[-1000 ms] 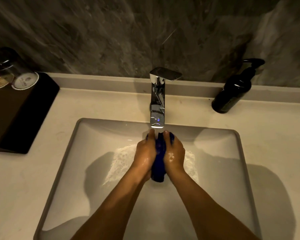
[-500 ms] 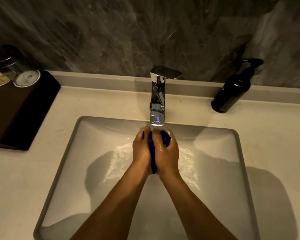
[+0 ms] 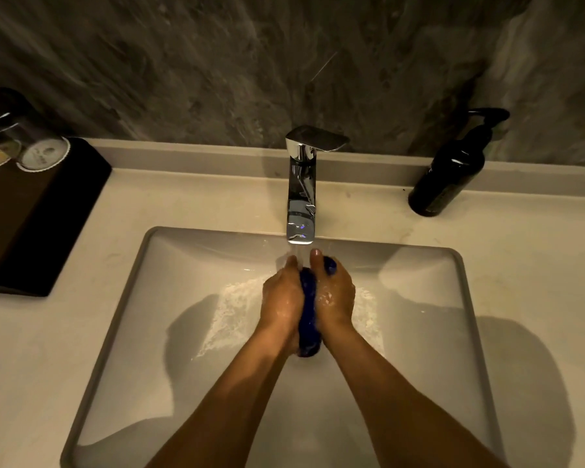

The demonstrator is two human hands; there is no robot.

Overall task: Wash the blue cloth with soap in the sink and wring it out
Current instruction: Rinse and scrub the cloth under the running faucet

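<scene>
Over the sink (image 3: pixel 139 298), the left hand (image 3: pixel 281 300) and right hand (image 3: pixel 335 295) press closed around the bunched blue cloth (image 3: pixel 308 319) between them. Water from the faucet (image 3: pixel 301 197) falls just above their fingertips, with suds on both hands.

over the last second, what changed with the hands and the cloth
Both hands, left and right, kept the cloth clamped between them under the tap, rubbing it: half a second ago they closed over it so little blue showed, and now they have parted and a longer strip shows again. Water still runs; the foam in the sink and the bottle are unchanged.
</scene>
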